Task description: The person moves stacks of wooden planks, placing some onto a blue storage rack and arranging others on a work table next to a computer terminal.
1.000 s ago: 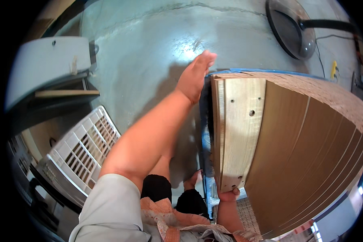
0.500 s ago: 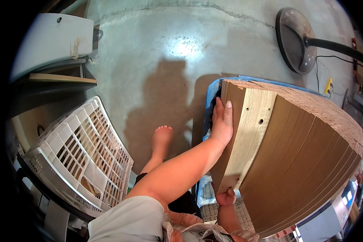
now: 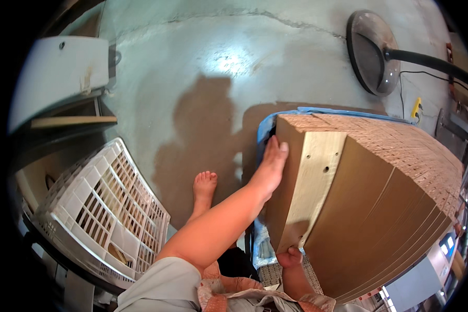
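A thick stack of brown wood-based boards (image 3: 359, 208) with rough, pale edges stands at the right. A light wood-grain board (image 3: 317, 177) with several drilled holes lies along its left part. My left hand (image 3: 272, 165) rests against the stack's left side with its fingers stretched out flat, touching it near the far end. At the near end of the light board, my right hand (image 3: 290, 257) is curled closed on its lower corner; some of its fingers are hidden beneath. Blue plastic sheeting (image 3: 265, 127) shows behind the stack and along its left.
A white slatted plastic basket (image 3: 114, 208) stands at the left, below a white panel (image 3: 73, 67) and a shelf edge (image 3: 73, 121). A round-based stand (image 3: 374, 52), a black cable and a yellow power strip (image 3: 416, 108) are at the far right. My bare foot (image 3: 205, 184) is on the concrete floor.
The view has shifted a little, so the stack appears lower and further left, with more of its far edge showing. Both hands keep their places on the boards. My foot, blurred before, is sharp.
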A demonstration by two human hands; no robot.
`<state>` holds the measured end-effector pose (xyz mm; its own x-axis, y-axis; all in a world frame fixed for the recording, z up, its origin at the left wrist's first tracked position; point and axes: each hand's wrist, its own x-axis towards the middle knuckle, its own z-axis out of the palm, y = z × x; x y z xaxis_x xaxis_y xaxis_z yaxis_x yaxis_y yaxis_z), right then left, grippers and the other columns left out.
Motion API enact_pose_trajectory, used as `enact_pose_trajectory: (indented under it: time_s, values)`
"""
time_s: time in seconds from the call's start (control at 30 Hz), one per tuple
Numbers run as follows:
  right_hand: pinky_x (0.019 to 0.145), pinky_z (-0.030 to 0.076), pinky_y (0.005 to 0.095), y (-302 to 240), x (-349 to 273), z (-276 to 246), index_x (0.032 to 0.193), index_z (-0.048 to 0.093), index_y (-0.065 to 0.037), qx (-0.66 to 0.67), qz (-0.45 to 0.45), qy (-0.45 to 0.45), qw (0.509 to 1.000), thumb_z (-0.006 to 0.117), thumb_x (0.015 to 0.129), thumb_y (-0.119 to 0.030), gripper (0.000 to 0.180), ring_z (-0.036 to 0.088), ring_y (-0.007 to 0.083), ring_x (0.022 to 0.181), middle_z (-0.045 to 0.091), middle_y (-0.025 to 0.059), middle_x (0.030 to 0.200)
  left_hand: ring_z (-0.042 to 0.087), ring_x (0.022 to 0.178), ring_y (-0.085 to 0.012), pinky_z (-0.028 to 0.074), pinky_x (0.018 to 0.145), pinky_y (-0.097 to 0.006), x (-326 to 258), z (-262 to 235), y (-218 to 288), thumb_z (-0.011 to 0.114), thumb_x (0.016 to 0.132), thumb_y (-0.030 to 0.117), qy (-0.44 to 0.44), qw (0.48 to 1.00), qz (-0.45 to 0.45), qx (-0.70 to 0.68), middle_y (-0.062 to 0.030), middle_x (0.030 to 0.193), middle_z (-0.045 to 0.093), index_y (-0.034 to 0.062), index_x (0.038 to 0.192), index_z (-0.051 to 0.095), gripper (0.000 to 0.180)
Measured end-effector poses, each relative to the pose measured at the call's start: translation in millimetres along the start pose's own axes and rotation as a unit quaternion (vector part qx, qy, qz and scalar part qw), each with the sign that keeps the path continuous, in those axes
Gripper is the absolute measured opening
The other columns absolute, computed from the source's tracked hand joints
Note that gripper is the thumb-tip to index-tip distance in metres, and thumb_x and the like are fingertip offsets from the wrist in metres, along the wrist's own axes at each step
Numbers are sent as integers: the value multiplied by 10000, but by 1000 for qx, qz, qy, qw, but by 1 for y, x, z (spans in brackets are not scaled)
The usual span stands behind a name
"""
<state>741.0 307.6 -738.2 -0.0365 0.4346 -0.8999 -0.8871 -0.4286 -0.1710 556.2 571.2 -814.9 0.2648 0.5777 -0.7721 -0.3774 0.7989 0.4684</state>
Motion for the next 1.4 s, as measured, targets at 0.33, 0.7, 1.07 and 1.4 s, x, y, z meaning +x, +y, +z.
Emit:
enact_pose_trajectory:
  time_s: [0.33,0.7,1.07,1.4]
  values:
    - [1080,228,449,3,0,-13,1354,384,-77,28,3,-55,998,632,732,-146,673,322,249,1315,395,80,1395,516,1139,-221,365,981,-305,62,-24,75,435,947,372,-14,982,95,162,-152,1203,576,-7,1170,578,462]
    - [1087,220,466,20,21,-12,1396,298,-61,51,-30,43,997,564,831,-340,683,274,294,1333,302,90,1452,350,1304,-255,245,1083,-336,68,-22,99,453,920,324,-156,949,45,272,-156,1361,439,19,1264,505,462]
    - [1085,230,453,18,37,-8,1398,300,-67,83,-9,46,995,552,837,-342,674,282,283,1329,307,85,1450,382,1265,-290,267,1072,-353,76,-28,96,453,890,265,-184,923,109,319,-170,1346,448,18,1241,525,436]
    - [1083,238,442,13,37,-7,1399,301,-72,85,-10,47,995,541,842,-345,665,290,272,1326,313,81,1447,156,1394,-258,105,1115,-424,68,-16,119,301,915,574,-186,930,53,312,-133,1461,293,50,1368,381,697]
